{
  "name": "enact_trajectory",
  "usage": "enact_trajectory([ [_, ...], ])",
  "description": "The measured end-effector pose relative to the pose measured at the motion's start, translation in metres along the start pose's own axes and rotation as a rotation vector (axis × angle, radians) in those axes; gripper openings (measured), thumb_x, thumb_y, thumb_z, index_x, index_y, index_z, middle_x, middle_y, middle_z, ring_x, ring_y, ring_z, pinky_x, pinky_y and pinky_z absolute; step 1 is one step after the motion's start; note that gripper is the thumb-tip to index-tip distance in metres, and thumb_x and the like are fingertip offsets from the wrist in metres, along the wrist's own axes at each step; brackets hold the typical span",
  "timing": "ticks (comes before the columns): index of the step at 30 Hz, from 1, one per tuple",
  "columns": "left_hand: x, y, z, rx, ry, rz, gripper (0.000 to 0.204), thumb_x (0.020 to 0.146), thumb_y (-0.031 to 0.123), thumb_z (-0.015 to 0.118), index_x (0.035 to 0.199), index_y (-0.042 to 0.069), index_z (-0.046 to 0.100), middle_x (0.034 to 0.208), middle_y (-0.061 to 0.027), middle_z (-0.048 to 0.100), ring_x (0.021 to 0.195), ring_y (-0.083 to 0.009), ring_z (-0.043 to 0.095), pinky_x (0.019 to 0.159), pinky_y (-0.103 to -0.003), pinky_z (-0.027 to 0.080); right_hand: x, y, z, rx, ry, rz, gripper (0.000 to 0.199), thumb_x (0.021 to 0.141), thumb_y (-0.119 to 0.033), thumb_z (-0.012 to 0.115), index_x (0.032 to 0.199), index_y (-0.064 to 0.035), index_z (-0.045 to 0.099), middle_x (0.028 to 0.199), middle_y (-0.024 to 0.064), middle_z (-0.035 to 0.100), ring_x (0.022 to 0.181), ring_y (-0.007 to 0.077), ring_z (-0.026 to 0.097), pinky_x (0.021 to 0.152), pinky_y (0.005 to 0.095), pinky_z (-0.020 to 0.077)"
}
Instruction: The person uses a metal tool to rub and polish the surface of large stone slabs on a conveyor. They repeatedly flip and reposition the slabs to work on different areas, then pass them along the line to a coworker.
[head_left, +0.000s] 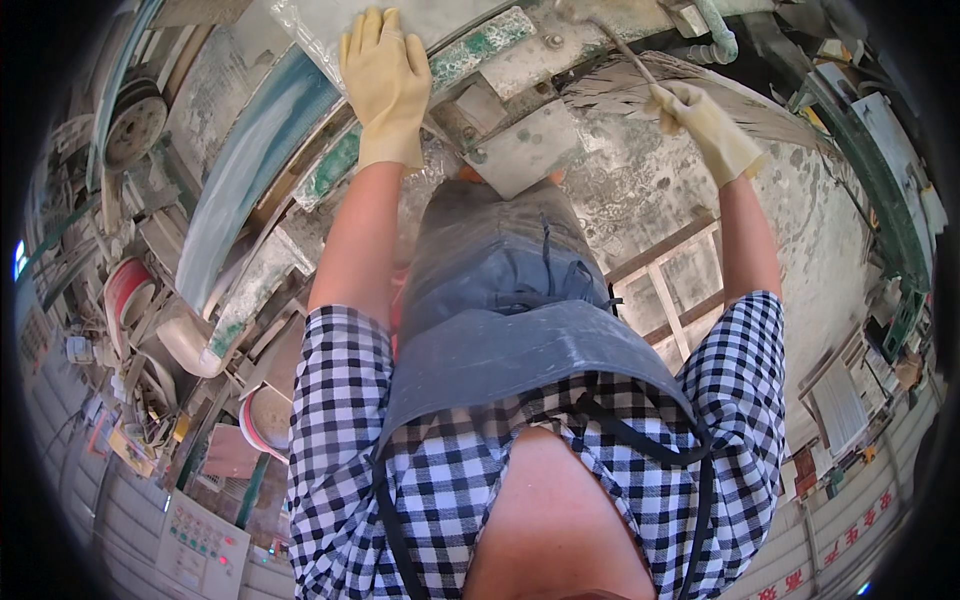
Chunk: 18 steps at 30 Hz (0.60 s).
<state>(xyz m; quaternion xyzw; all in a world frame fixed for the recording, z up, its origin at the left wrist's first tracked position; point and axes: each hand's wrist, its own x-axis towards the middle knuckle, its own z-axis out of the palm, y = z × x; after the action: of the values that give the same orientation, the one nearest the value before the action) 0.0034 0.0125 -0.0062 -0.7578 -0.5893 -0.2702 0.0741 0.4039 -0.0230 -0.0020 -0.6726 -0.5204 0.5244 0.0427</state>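
My left hand, in a cream rubber glove, lies with its fingers stretched out over the edge of a pale flat sheet wrapped in clear film at the top. My right hand, gloved alike, is closed round a long thin rod. From the fist, the rod slants up and left; its far end meets the top of the view, where its shape is hard to make out. Between my hands runs a worn metal rail with green paint and bolts. A grey apron covers my front.
A blue-grey curved panel stands left of my left arm. Beneath my right arm lies a wooden frame on the stained floor. Buckets, a control panel and a green beam stand farther out.
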Motion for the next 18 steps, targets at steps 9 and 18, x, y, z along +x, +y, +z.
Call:
enact_trajectory([
  [9,0.001,0.001,-0.002,-0.022,0.015,0.011,0.034,0.09,0.016,0.06,0.116,-0.005,0.065,0.124,-0.0198,0.063,0.119,-0.0373,0.056,0.106,-0.049,0.04,-0.08,-0.032,0.124,0.837,-0.016,0.003,0.028,0.104,-0.028,0.056,0.105,-0.0018,0.063,0.071,0.0024,0.062,0.049,0.0106,0.056,0.046,0.0243,0.0488],
  [18,0.003,0.002,-0.003,-0.031,0.025,0.018,0.032,0.089,0.016,0.06,0.113,-0.005,0.066,0.12,-0.0188,0.064,0.115,-0.0367,0.057,0.102,-0.047,0.043,-0.09,-0.046,0.166,0.959,-0.01,0.059,0.03,0.103,-0.028,0.056,0.103,0.0007,0.063,0.069,0.0025,0.06,0.047,0.011,0.055,0.044,0.0242,0.0469],
])
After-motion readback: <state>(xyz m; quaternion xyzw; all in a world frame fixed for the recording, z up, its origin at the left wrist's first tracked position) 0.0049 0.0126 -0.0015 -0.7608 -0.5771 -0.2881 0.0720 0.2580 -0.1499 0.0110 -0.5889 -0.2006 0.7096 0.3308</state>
